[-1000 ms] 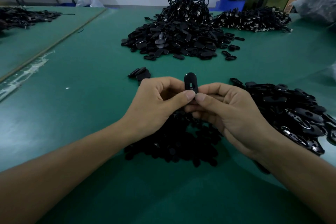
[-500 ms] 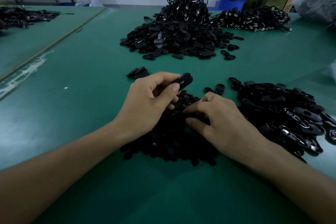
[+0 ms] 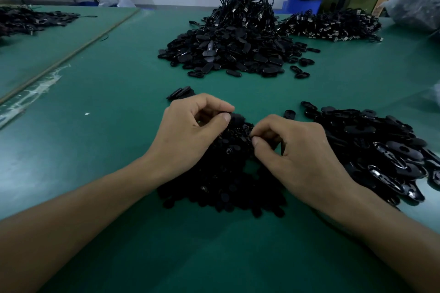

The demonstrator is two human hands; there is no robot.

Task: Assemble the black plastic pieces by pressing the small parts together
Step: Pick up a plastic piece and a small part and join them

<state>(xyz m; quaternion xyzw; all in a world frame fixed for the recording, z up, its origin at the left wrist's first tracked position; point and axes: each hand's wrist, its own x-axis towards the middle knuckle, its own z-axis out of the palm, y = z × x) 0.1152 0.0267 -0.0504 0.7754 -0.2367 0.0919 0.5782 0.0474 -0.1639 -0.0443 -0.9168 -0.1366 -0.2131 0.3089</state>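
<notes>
My left hand (image 3: 190, 131) pinches a black oval plastic shell (image 3: 237, 117) between thumb and forefinger, just above a low heap of small black parts (image 3: 221, 185) on the green table. My right hand (image 3: 295, 150) is curled over the same heap, thumb and forefinger pinching a small black part (image 3: 249, 135) at the top of it. The two hands are a short gap apart. Most of the shell is hidden by my left fingers.
A heap of oval shells (image 3: 385, 150) lies to the right, with one loose shell (image 3: 289, 113) beside it. A few shells (image 3: 179, 93) sit beyond my left hand. Larger piles (image 3: 228, 52) and cabled parts (image 3: 331, 25) lie farther back on the green table (image 3: 95, 150).
The hands separated after holding the shell upright together. My right hand dropped to the small-parts heap and now pinches one; my left hand lowered the shell toward the heap.
</notes>
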